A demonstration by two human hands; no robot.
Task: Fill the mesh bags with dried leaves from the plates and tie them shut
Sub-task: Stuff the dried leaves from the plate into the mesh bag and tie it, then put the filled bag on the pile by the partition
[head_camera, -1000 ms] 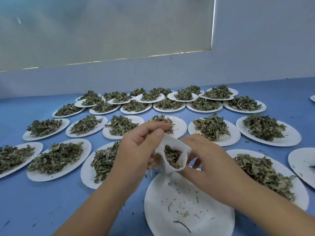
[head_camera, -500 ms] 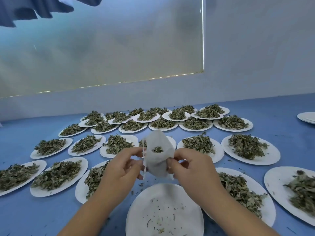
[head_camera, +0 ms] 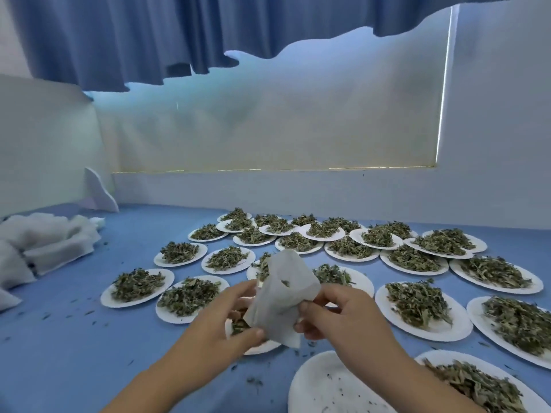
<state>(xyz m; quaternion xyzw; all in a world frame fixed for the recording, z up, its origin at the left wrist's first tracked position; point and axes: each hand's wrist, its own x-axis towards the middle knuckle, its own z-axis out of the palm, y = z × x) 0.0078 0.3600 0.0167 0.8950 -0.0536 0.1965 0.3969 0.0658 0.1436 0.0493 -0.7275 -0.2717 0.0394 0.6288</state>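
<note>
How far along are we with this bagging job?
Done: the nearest plate is emptied to crumbs. In hand: left hand and right hand hold a mesh bag with leaves inside, mouth open, untied. Left: tying it, plus many heaped plates behind.

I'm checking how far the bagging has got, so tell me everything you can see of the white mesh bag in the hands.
The mesh bag is a small white pouch of thin, soft, creased fabric. Its mouth is open, untied, facing up toward the camera, and a bit of dried leaves shows inside. It is held tilted in the air above the plates. The left hand grips its left and lower side; the right hand pinches its right edge.
</note>
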